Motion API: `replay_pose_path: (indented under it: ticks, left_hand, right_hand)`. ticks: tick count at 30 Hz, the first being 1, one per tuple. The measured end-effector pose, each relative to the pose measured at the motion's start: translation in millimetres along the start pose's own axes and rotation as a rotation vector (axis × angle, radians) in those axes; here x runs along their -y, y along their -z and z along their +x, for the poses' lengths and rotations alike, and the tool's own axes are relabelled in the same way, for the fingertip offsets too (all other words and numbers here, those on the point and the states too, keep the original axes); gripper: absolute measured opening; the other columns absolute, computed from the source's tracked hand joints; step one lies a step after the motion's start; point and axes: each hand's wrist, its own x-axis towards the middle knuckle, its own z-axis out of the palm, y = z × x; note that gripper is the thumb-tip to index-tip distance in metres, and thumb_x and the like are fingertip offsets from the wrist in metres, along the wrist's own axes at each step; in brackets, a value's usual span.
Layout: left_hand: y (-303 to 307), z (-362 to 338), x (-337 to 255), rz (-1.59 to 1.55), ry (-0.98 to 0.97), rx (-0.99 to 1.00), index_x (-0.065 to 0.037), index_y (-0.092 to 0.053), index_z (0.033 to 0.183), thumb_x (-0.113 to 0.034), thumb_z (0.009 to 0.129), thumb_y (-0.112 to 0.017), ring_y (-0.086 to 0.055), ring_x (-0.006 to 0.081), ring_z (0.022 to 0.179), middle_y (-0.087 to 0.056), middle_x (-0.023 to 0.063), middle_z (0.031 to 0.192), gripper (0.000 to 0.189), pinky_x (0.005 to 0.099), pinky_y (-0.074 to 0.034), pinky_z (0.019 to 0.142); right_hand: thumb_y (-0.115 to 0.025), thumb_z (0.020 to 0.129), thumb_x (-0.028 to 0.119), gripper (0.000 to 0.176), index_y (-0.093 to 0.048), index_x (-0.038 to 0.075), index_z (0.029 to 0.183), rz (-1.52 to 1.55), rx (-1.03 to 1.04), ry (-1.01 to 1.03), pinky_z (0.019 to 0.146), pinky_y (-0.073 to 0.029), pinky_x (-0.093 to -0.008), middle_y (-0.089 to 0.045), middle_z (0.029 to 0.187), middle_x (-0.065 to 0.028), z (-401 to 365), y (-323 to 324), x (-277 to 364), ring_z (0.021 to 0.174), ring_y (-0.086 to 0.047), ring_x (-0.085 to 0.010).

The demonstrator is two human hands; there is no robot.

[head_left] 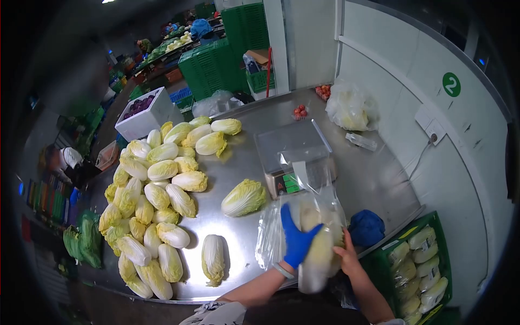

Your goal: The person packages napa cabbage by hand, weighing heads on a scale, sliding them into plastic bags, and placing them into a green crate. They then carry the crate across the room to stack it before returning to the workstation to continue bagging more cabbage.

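- The bagged cabbage [323, 255] is at the near edge of the steel table [374, 179], held upright between both hands just above the tabletop, with loose clear film ballooning around and above it
- The left hand [297, 239], in a blue glove, lies against the front of it, fingers spread wide and thumb out to the side, pressing through the plastic
- The right hand [346, 258], bare, touches the lower right side; its fingers are hidden behind the film, so I cannot tell whether they curl or lie flat
- Handling, as a judgement: a dense, fairly heavy head, firm at the stem end and soft and easily bruised at the leaf tips; the film probably slides over it, so a hold under the base with a palm around the middle suits better than pulling on the plastic
- A blue cloth [366, 227] lies just beside the hands, and a green crate [391, 241] of wrapped heads stands off the table's corner to the right
- A single bare cabbage [213, 259] lies to the left, another loose head [244, 197] further in
- The scale [292, 154] stands behind the bag, the big cabbage pile [157, 200] along the left side
- Far back are a white box [147, 116] and a filled plastic sack [350, 108]
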Motion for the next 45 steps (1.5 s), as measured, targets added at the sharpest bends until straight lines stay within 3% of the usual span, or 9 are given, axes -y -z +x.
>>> replay_pose_path:
  ticks: [1, 6, 10, 18, 29, 35, 38, 42, 45]
  left_hand:
    - [7, 3, 12, -0.346, 0.49, -0.004, 0.007, -0.048, 0.125, -0.031, 0.085, -0.069, -0.055, 0.0257, 0.11, -0.056, 0.0114, 0.122, 0.06, 0.0304, -0.047, 0.09]
    - [83, 12, -8, -1.023, 1.047, 0.45, -0.003, -0.053, 0.126, -0.04, 0.095, -0.048, -0.063, 0.0224, 0.1, -0.063, 0.013, 0.114, 0.048, 0.0347, -0.05, 0.09]
    - [95, -19, 13, -0.952, 1.063, 0.332, -0.004, -0.057, 0.12, -0.04, 0.094, -0.052, -0.062, 0.0209, 0.097, -0.065, 0.0098, 0.108, 0.045, 0.0327, -0.049, 0.09]
    - [115, -70, 13, -0.97, 1.114, 0.225, -0.002, -0.055, 0.122, -0.032, 0.096, -0.052, -0.062, 0.019, 0.097, -0.063, 0.0094, 0.11, 0.04, 0.0306, -0.049, 0.088]
    - [139, -119, -23, -0.542, 0.799, 0.27, 0.0, -0.04, 0.136, -0.023, 0.091, -0.06, -0.053, 0.0186, 0.113, -0.055, 0.0089, 0.123, 0.054, 0.0323, -0.043, 0.097]
    - [148, -127, 48, -0.009, 0.876, 0.293, 0.001, -0.057, 0.117, -0.037, 0.097, -0.045, -0.062, 0.026, 0.097, -0.065, 0.0161, 0.105, 0.044, 0.0356, -0.047, 0.085]
    - [167, -149, 153, 0.717, 0.396, 0.618, 0.0, -0.061, 0.108, -0.037, 0.099, -0.04, -0.065, 0.0339, 0.084, -0.066, 0.0247, 0.09, 0.044, 0.0401, -0.049, 0.077]
    - [182, -123, 153, 0.818, 0.015, 0.649, -0.003, -0.066, 0.083, -0.027, 0.091, -0.049, -0.063, 0.0358, 0.072, -0.066, 0.0185, 0.08, 0.031, 0.0411, -0.049, 0.068]
    - [181, -83, 47, 0.248, 0.421, 0.48, -0.001, -0.064, 0.083, -0.024, 0.09, -0.055, -0.063, 0.0252, 0.064, -0.066, 0.0133, 0.075, 0.025, 0.0338, -0.05, 0.062]
  right_hand:
    - [-0.066, 0.079, 0.018, 0.082, -0.022, 0.01, 0.148, -0.04, 0.007, 0.002, 0.107, -0.03, -0.0375, -0.037, 0.139, -0.0132, 5, -20, 7, 0.129, -0.036, -0.0253]
    - [-0.059, 0.089, 0.016, 0.059, -0.033, 0.011, 0.142, -0.224, 0.202, 0.107, 0.099, -0.038, -0.0349, -0.044, 0.131, -0.0101, 1, -16, 32, 0.121, -0.043, -0.0218]
    - [-0.053, 0.09, 0.007, 0.05, -0.036, 0.006, 0.137, -0.528, -0.18, 0.313, 0.087, -0.047, -0.0321, -0.05, 0.127, -0.0096, 10, -41, 26, 0.114, -0.051, -0.0218]
    - [-0.042, 0.097, 0.017, 0.036, -0.052, 0.002, 0.129, -0.537, -0.141, 0.16, 0.093, -0.043, -0.0326, -0.062, 0.116, -0.0195, -50, -69, 37, 0.112, -0.058, -0.0243]
    - [-0.053, 0.087, 0.011, 0.015, -0.063, 0.002, 0.094, -1.003, -0.048, 0.313, 0.058, -0.05, -0.0442, -0.061, 0.069, -0.0212, -93, -38, 3, 0.064, -0.062, -0.0387]
    - [-0.052, 0.086, 0.021, 0.021, -0.056, 0.004, 0.074, -1.291, 0.142, 0.374, 0.059, -0.048, -0.0517, -0.061, 0.063, -0.0197, -60, -43, -10, 0.059, -0.061, -0.0389]
    - [-0.051, 0.085, 0.022, 0.024, -0.058, 0.003, 0.071, -1.488, 0.429, 0.297, 0.06, -0.049, -0.0512, -0.061, 0.066, -0.0213, -43, -44, -32, 0.061, -0.061, -0.0395]
    - [-0.054, 0.083, 0.024, 0.024, -0.06, 0.004, 0.071, -1.33, 0.38, 0.239, 0.06, -0.049, -0.0494, -0.062, 0.069, -0.0191, -29, -41, -25, 0.065, -0.061, -0.0406]
    - [-0.056, 0.083, 0.021, 0.022, -0.06, 0.003, 0.07, -1.18, 0.295, 0.344, 0.058, -0.048, -0.0473, -0.061, 0.068, -0.0201, -24, -60, 23, 0.063, -0.061, -0.0389]
